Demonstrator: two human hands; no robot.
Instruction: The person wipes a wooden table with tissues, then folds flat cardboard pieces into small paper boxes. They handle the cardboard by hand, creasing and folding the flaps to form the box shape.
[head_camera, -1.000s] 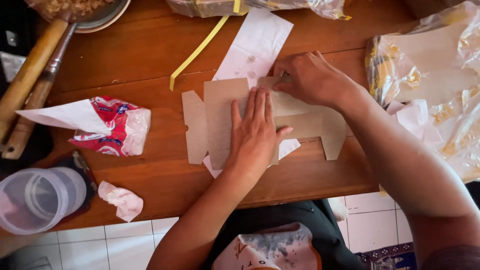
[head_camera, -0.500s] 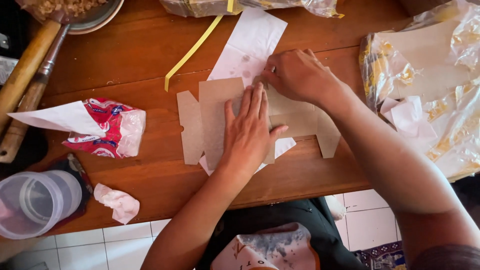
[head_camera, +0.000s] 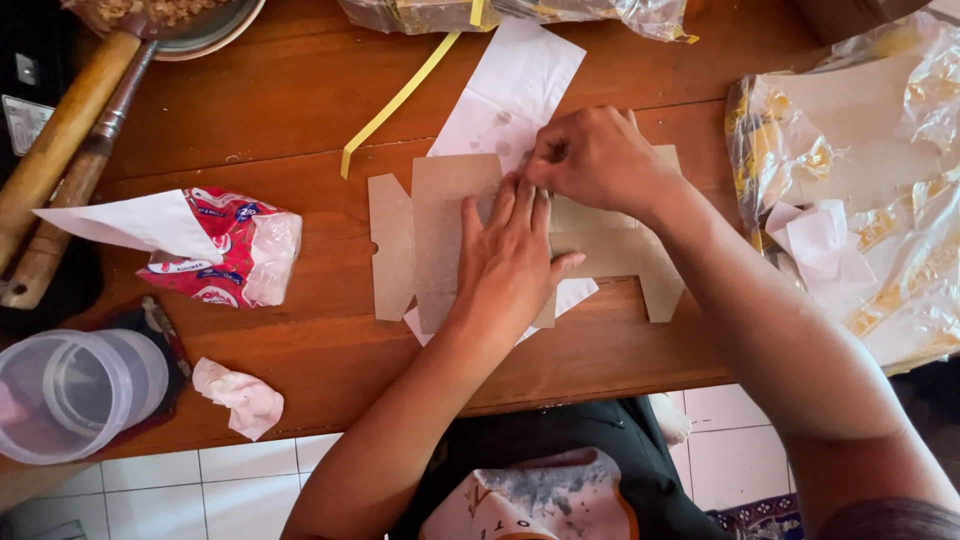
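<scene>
A flat brown cardboard box blank with flaps lies on the wooden table. My left hand presses flat on its middle, fingers together and pointing away from me. My right hand curls over the blank's far edge and pinches a fold there, just beyond my left fingertips. A white sheet of paper lies under the blank and sticks out at the far side and near edge.
A red and white tissue pack and a crumpled tissue lie at left. A clear plastic container sits at the near left corner. Wooden handles, a yellow strip and plastic bags of cardboard surround the work.
My left hand stays flat on the blank. My right hand has shifted a little left along the far edge, closer to my left fingertips.
</scene>
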